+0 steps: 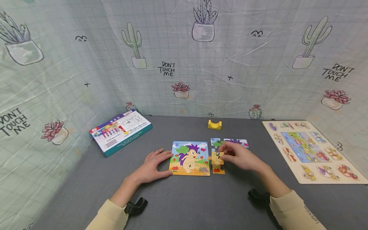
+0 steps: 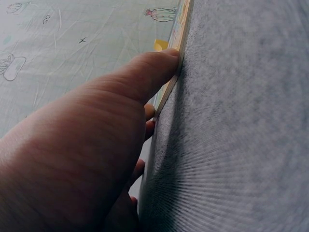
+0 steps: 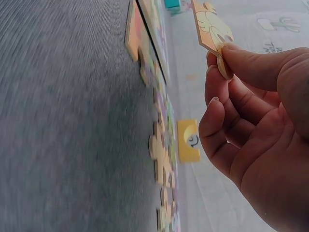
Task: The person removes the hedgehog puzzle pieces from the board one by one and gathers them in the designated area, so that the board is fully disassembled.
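Observation:
A square picture puzzle [image 1: 188, 159] of a purple-spined hedgehog lies flat on the table. At its left edge rests my left hand [image 1: 155, 166], fingers spread; in the left wrist view the thumb [image 2: 154, 65] touches the side of the board. My right hand [image 1: 241, 156] pinches a yellowish puzzle piece [image 3: 210, 29] between thumb and fingertips, raised above the table just right of the board. Beneath and behind it are loose pieces, among them one with a red patch [image 1: 218, 170], a blue-and-green one [image 1: 215, 142] and a pale purple one [image 1: 242, 142], partly hidden by the hand.
Behind the loose pieces stands a yellow block [image 1: 214, 125] with a curved notch. A boxed set [image 1: 120, 131] lies at the back left. On the right is a large wooden peg-style picture board [image 1: 276, 153]. A printed curtain [image 1: 184, 64] hangs behind the grey table [image 1: 184, 201].

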Available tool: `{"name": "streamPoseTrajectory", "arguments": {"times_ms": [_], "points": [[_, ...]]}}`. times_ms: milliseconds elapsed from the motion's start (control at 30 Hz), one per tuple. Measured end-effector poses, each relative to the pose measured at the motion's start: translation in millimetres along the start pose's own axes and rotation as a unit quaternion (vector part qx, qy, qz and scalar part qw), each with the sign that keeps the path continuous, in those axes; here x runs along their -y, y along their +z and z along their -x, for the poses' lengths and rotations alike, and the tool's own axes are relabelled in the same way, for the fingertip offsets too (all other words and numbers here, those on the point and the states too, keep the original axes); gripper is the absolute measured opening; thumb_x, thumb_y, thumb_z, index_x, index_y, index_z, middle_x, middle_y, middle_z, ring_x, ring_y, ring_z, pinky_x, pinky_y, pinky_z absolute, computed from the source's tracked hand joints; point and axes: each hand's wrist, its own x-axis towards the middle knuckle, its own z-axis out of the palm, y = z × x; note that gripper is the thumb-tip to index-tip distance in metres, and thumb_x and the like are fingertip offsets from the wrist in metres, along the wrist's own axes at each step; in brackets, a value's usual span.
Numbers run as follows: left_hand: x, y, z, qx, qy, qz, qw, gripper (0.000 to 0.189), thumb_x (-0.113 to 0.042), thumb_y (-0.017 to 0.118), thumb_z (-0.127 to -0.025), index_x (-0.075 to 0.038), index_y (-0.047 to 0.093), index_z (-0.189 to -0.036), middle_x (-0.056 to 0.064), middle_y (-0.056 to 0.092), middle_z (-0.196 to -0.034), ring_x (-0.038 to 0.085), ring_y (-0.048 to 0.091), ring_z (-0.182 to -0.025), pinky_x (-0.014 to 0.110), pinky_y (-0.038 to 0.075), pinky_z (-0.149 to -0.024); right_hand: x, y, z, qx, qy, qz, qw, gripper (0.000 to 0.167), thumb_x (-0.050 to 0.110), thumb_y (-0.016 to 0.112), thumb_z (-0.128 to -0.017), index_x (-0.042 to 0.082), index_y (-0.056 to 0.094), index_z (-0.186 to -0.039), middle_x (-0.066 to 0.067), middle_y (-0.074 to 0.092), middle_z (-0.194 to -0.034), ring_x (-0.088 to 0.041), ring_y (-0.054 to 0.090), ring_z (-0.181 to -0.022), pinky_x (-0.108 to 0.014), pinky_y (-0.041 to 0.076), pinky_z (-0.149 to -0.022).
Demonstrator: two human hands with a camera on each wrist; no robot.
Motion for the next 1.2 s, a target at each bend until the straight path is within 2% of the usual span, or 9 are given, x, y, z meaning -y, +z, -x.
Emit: {"name": "streamPoseTrajectory", "arguments": {"times_ms": [133, 667, 933, 1200], "points": [[0.2, 0.3, -0.1, -0.005, 0.006, -0.004, 1.0, 0.068, -0.044, 0.073, -0.09, -0.01, 0.055, -0.146, 0.007, 0.047, -0.153, 0.039, 0.023, -0.148, 0.064, 0.011, -0.115, -5, -2, 4.6, -0.002, -0.007, 0.005, 1.0, 0.012, 0.008, 0.069, -0.096, 0.003, 0.064, -0.106, 0.0, 0.06, -0.089, -0.019, 0.055, -0.08, -0.03, 0.049, -0.069], [-0.7, 0.5, -0.7, -0.001, 0.006, -0.002, 1.0, 0.068, -0.045, 0.073, -0.09, -0.011, 0.054, -0.146, 0.007, 0.047, -0.153, 0.039, 0.023, -0.148, 0.064, 0.01, -0.115, -22, -11, 22.2, -0.001, 0.017, 0.037, 0.9992, 0.011, 0.009, 0.07, -0.095, 0.008, 0.064, -0.104, 0.002, 0.059, -0.09, -0.018, 0.056, -0.083, -0.029, 0.049, -0.073], [-0.4, 0.4, -0.4, -0.001, 0.004, 0.002, 1.0, 0.068, -0.045, 0.073, -0.09, -0.011, 0.054, -0.147, 0.007, 0.046, -0.154, 0.038, 0.023, -0.149, 0.064, 0.009, -0.115, -27, -16, 31.2, -0.004, 0.012, 0.049, 0.9987, 0.01, 0.009, 0.071, -0.095, 0.008, 0.063, -0.102, 0.003, 0.057, -0.088, -0.014, 0.054, -0.081, -0.029, 0.047, -0.071], [-0.3, 0.8, -0.8, -0.002, 0.005, 0.001, 1.0, 0.068, -0.045, 0.073, -0.091, -0.011, 0.055, -0.146, 0.007, 0.047, -0.153, 0.039, 0.023, -0.149, 0.064, 0.01, -0.115, -32, -20, 37.7, 0.019, 0.026, 0.044, 0.9985, 0.011, 0.009, 0.07, -0.096, 0.007, 0.063, -0.104, 0.003, 0.057, -0.088, -0.014, 0.053, -0.081, -0.028, 0.047, -0.071]]}}
